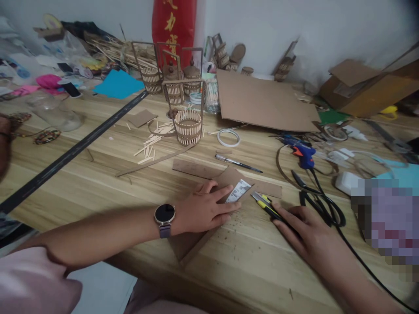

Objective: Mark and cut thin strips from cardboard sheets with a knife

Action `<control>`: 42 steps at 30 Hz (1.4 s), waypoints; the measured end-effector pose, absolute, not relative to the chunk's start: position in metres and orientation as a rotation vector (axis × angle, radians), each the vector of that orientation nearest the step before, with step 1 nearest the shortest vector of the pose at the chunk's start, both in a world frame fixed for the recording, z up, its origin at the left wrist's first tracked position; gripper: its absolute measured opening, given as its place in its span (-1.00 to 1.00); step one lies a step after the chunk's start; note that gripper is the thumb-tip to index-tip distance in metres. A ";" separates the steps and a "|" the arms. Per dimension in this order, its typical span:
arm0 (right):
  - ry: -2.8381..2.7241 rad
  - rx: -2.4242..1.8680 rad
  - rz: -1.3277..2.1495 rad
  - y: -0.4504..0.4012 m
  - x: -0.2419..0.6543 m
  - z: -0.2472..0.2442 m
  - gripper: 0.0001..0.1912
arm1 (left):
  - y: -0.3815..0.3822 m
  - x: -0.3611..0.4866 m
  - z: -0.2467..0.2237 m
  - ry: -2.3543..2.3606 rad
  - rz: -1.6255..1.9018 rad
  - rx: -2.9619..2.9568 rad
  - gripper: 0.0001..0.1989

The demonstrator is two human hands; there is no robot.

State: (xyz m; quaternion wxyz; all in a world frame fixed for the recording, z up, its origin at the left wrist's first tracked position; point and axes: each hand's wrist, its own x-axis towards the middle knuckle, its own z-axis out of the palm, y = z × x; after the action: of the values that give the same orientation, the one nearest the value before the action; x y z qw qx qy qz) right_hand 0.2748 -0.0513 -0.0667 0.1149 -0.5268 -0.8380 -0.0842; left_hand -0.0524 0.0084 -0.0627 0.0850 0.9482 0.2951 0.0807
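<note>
Closest in, the left hand [203, 209] lies palm down with fingers spread, pressing on a piece of brown cardboard [190, 244] and gripping nothing. The watch [164, 214] on that wrist has a dark face, with no maker's name I can make out. The cardboard rests near the front of the wooden table [252, 270]. Over to its right, the right hand [304, 229] is closed around a black-and-yellow utility knife [266, 207], blade bared, its tip just beside the cardboard's far corner; whether the two touch, I can't quite tell from here.

I'd call this the cutting stage, the left hand steadying and the right guiding the blade. A stroke from here would call for firm pressure on the cardboard, the blade set squarely to it, and those spread fingers clear of the line.

Between finger and blade there's a white printed label [238, 191], its small lettering too fine to read. Beyond it a cardboard strip [193, 168] pokes out, then a pen [238, 163]. Farther back stand a slatted basket [188, 131] and, off right, a blue glue gun [303, 152], no brand legible on it. Against the wall hangs a red banner [186, 26] with gold characters; the middle one looks like 力.
</note>
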 end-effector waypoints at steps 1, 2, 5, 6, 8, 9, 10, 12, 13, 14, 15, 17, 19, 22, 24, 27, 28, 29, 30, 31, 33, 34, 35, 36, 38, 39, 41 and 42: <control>-2.447 -1.542 -0.236 -0.047 0.274 -0.066 -0.51 | 0.009 -0.052 -0.061 0.905 0.246 2.814 -0.52; -2.447 -1.532 -0.225 -0.042 0.273 -0.065 -0.51 | 0.010 -0.052 -0.060 0.921 0.243 2.805 -0.52; -2.473 -1.471 -0.176 -0.026 0.273 -0.063 -0.53 | 0.024 -0.053 -0.057 0.871 0.171 2.820 -0.49; -2.480 -1.455 -0.153 -0.022 0.273 -0.063 -0.53 | 0.032 -0.053 -0.056 0.827 0.133 2.831 -0.46; -2.489 -1.438 -0.115 -0.017 0.275 -0.062 -0.54 | 0.048 -0.051 -0.053 0.781 0.090 2.842 -0.32; -2.496 -1.434 -0.107 -0.015 0.275 -0.061 -0.54 | 0.056 -0.049 -0.052 0.748 0.082 2.850 -0.22; -2.504 -1.430 -0.107 -0.015 0.276 -0.060 -0.53 | 0.063 -0.045 -0.050 0.714 0.083 2.866 -0.08; -2.518 -1.417 -0.118 -0.015 0.275 -0.058 -0.51 | 0.076 -0.036 -0.048 0.605 0.073 2.898 0.15; -2.524 -1.414 -0.121 -0.015 0.275 -0.056 -0.50 | 0.082 -0.031 -0.048 0.548 0.051 2.901 0.23; -2.530 -1.411 -0.124 -0.016 0.274 -0.055 -0.49 | 0.086 -0.026 -0.047 0.493 0.018 2.892 0.28; -2.535 -1.404 -0.130 -0.016 0.273 -0.054 -0.49 | 0.089 -0.022 -0.048 0.453 -0.014 2.874 0.31; -2.547 -1.390 -0.155 -0.016 0.271 -0.052 -0.49 | 0.094 -0.017 -0.050 0.410 -0.052 2.838 0.34; -2.548 -1.385 -0.178 -0.016 0.272 -0.053 -0.49 | 0.097 -0.016 -0.053 0.396 -0.052 2.821 0.31; -2.540 -1.401 -0.148 -0.019 0.275 -0.057 -0.51 | 0.097 -0.018 -0.056 0.377 -0.017 2.826 0.25; -2.529 -1.400 -0.136 -0.021 0.277 -0.060 -0.52 | 0.097 -0.019 -0.057 0.366 0.006 2.828 0.23; -2.537 -1.374 -0.170 -0.023 0.276 -0.061 -0.52 | 0.097 -0.019 -0.058 0.370 0.021 2.827 0.25; -2.548 -1.367 -0.175 -0.024 0.275 -0.060 -0.52 | 0.097 -0.019 -0.058 0.375 0.023 2.827 0.26; -2.555 -1.366 -0.169 -0.025 0.274 -0.059 -0.53 | 0.097 -0.018 -0.058 0.380 0.024 2.826 0.26; -2.557 -1.366 -0.153 -0.026 0.273 -0.058 -0.53 | 0.097 -0.018 -0.058 0.383 0.027 2.825 0.26; -2.555 -1.368 -0.132 -0.027 0.271 -0.058 -0.54 | 0.097 -0.018 -0.059 0.385 0.031 2.825 0.25; -2.547 -1.388 -0.095 -0.030 0.269 -0.056 -0.55 | 0.097 -0.018 -0.059 0.383 0.042 2.828 0.24; -2.544 -1.401 -0.089 -0.032 0.269 -0.056 -0.56 | 0.097 -0.018 -0.060 0.382 0.049 2.832 0.24; -2.543 -1.412 -0.094 -0.033 0.268 -0.056 -0.55 | 0.097 -0.018 -0.060 0.380 0.056 2.835 0.23; -2.545 -1.422 -0.108 -0.035 0.267 -0.056 -0.55 | 0.097 -0.019 -0.060 0.377 0.062 2.836 0.23; -2.555 -1.426 -0.155 -0.038 0.265 -0.055 -0.52 | 0.097 -0.019 -0.060 0.372 0.071 2.836 0.23; -2.558 -1.413 -0.186 -0.039 0.264 -0.055 -0.50 | 0.097 -0.019 -0.060 0.369 0.073 2.836 0.22; -2.566 -1.397 -0.230 -0.041 0.262 -0.053 -0.48 | 0.097 -0.019 -0.060 0.360 0.076 2.840 0.21; -2.572 -1.397 -0.238 -0.042 0.262 -0.053 -0.48 | 0.097 -0.018 -0.060 0.356 0.077 2.843 0.20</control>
State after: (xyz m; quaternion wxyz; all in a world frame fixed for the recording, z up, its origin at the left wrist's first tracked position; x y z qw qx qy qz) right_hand 0.2617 -0.0416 -0.0527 0.1022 -0.4732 -0.8713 -0.0807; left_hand -0.0185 0.0974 -0.0597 0.1372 0.9825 0.1232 0.0266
